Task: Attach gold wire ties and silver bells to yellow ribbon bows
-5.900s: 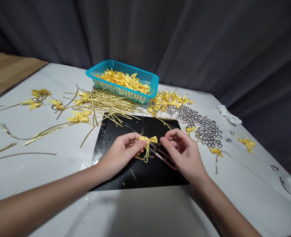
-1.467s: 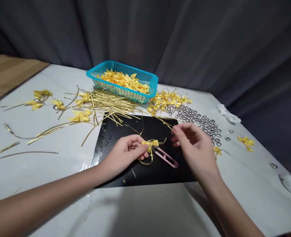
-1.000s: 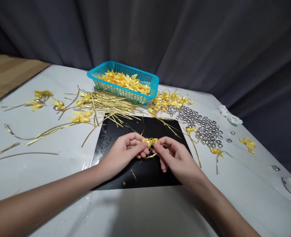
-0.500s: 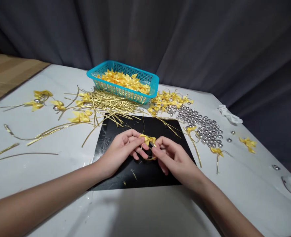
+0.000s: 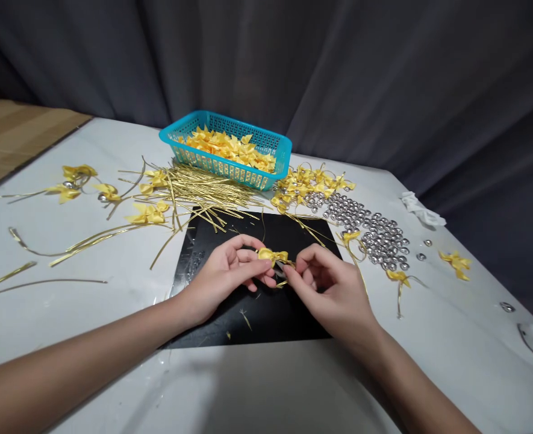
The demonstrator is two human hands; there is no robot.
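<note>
Over the black mat [image 5: 293, 328], my left hand [image 5: 232, 265] pinches a yellow ribbon bow [image 5: 267, 255] between thumb and fingers. My right hand [image 5: 327, 283] is closed at the bow's right side, its thumb and forefinger gripping a thin gold cord [image 5: 289, 263]. Part of that cord hangs in a loop below the bow. A small greyish piece shows between the hands under the bow; its kind is unclear. The fingertips hide where the cord meets the ribbon.
A blue basket [image 5: 286, 161] of yellow bows stands at the back. Before it lie gold cords [image 5: 203, 188]. To the right are bows with cords [image 5: 309, 181] and a pile of silver beads [image 5: 379, 235]. A crumpled white tissue [image 5: 422, 209] lies near the right edge.
My right hand has shifted slightly right and up, its fingers curled tighter. The bow has turned a little and moved slightly to the right in my left hand.
</note>
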